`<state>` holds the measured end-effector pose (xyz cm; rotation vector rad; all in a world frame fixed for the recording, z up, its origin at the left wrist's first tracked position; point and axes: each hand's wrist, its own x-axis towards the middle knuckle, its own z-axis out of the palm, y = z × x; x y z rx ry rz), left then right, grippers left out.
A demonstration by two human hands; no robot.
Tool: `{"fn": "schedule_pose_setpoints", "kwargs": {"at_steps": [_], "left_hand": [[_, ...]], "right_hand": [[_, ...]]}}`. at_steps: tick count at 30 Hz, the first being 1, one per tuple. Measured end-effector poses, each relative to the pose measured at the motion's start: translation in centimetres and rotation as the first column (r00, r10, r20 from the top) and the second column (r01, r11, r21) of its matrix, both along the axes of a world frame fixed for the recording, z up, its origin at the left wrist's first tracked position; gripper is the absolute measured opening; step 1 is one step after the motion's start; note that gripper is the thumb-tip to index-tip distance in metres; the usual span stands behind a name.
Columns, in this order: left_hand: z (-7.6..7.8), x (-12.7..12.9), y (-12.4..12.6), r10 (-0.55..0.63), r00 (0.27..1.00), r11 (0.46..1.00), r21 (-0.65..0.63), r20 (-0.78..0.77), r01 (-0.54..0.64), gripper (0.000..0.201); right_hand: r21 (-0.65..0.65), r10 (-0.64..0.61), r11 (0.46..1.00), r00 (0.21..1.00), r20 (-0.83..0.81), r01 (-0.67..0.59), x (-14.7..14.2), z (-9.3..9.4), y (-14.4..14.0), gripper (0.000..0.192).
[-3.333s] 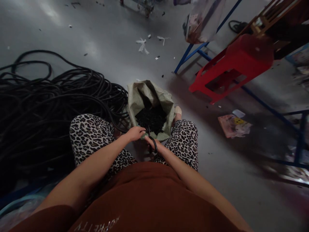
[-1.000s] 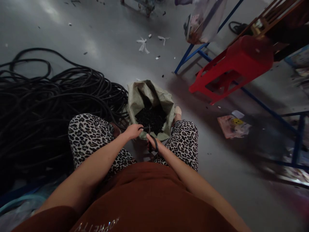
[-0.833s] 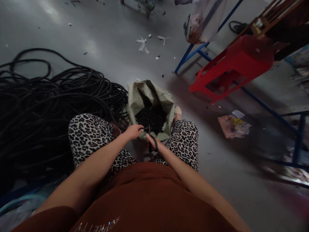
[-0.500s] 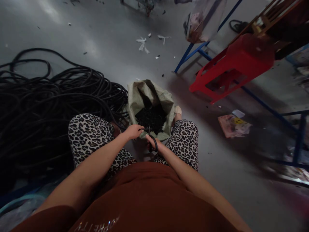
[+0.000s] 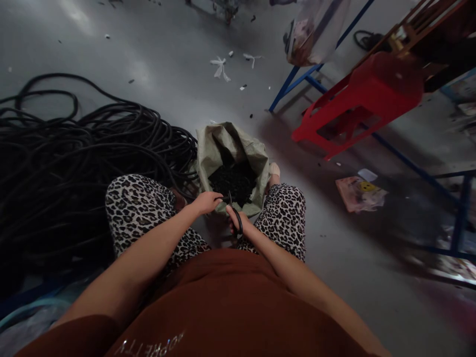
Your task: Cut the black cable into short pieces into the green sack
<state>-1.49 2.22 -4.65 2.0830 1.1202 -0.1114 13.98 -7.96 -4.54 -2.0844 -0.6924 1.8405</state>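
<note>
The left hand [image 5: 207,202] is pinching the black tube [image 5: 222,199] over the sack [image 5: 208,153] at 12 o'clock; the right hand [image 5: 238,221] is gripping scissors [image 5: 235,218]. Best feeding short lengths, cutting squarely above the opening.

Both forearms reach forward and down between the knees, converging at the wrists. The left hand [image 5: 206,202] is curled, fingers pinched together toward the right. The right hand [image 5: 238,221] sits just beside it, fingers apparently closed through a handle loop, though the dim view blurs the grip.
</note>
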Motion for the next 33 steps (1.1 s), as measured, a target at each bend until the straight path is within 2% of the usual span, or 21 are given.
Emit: {"fn": "schedule_pose_setpoints", "kwargs": {"at_steps": [11, 19, 25, 29, 33], "left_hand": [[1.1, -0.5, 0.4, -0.024, 0.996, 0.990, 0.134, -0.090, 0.036, 0.032], [0.6, -0.5, 0.4, -0.043, 0.984, 0.989, 0.133, -0.173, 0.067, 0.033], [0.9, -0.5, 0.5, -0.033, 0.975, 0.994, 0.098, -0.221, 0.055, 0.031], [1.0, -0.5, 0.6, -0.014, 0.973, 0.994, 0.100, -0.230, 0.038, 0.032], [0.8, -0.5, 0.7, -0.004, 0.977, 0.994, 0.109, -0.215, 0.028, 0.032]], "right_hand": [[0.000, 0.012, 1.000, 0.994, 0.108, -0.012, 0.4, 0.3, 0.4, 0.053], [0.002, 0.055, 0.998, 0.986, 0.155, -0.056, 0.6, 0.4, 0.3, 0.050], [0.002, 0.098, 0.995, 0.976, 0.194, -0.100, 0.7, -0.2, 0.2, 0.052], [0.004, 0.059, 0.998, 0.979, 0.194, -0.061, 0.8, -0.3, 0.4, 0.053], [-0.008, -0.048, 0.999, 0.991, 0.123, 0.049, 0.7, 0.0, 0.5, 0.052]]}}
